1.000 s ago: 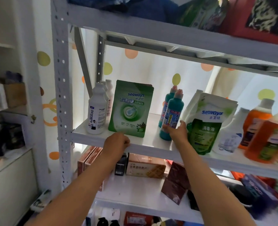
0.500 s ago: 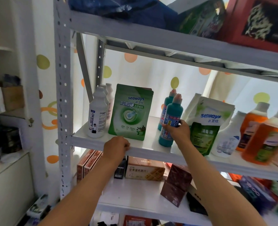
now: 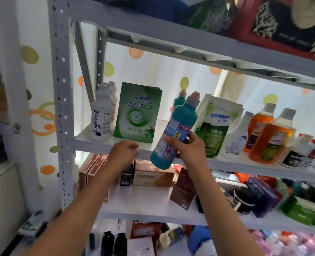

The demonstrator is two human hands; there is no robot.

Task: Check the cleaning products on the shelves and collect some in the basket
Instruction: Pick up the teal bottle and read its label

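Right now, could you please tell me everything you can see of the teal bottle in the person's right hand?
The teal bottle looks like opaque plastic, with a narrowing neck and a pinkish-red cap on a grey collar. A blue, white and yellow printed label wraps its body. The cap is on. It is lifted off the shelf and tilted, cap up and to the right, base down-left. The right hand grips its lower body; nothing else touches it.

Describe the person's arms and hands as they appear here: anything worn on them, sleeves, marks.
Both forearms are bare up to the frame's lower edge, with no sleeve in view. The left hand and right hand wear no gloves; no watch, bracelet or ring shows. No markings are visible.
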